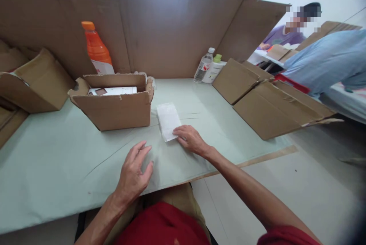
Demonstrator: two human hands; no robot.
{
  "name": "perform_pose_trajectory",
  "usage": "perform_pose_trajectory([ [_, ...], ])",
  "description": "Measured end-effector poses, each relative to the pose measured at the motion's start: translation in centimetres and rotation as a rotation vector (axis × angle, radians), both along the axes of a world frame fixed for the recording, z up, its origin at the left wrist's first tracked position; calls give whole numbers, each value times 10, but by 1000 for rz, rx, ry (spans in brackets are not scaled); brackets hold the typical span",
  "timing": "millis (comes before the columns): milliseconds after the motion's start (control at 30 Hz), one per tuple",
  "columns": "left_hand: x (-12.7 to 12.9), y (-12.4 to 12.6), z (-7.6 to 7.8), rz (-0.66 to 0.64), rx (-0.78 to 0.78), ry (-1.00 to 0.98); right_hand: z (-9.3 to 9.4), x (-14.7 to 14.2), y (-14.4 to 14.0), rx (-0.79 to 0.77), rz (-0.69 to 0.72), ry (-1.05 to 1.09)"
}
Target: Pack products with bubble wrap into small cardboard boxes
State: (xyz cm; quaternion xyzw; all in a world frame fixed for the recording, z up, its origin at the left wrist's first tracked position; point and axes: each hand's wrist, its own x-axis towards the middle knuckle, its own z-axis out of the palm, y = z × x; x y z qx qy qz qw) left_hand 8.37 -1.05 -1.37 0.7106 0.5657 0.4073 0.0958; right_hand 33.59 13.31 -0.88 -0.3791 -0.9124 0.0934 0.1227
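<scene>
One pale green bench, one open cardboard box on it, three bottles behind: one orange, two clear/white. One white paper slip lies flat beside box. Right hand fingertips press slip's near edge, holding nothing; left hand flat, spread, empty, near it.

Orange bottle behind an open carton — clear bottle further right
</scene>
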Motion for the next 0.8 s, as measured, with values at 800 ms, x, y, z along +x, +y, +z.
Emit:
perform_pose_trajectory([
  [800, 33, 0, -10, -77, -121, 47, -8, -7, -104, 44, 120, 188],
])
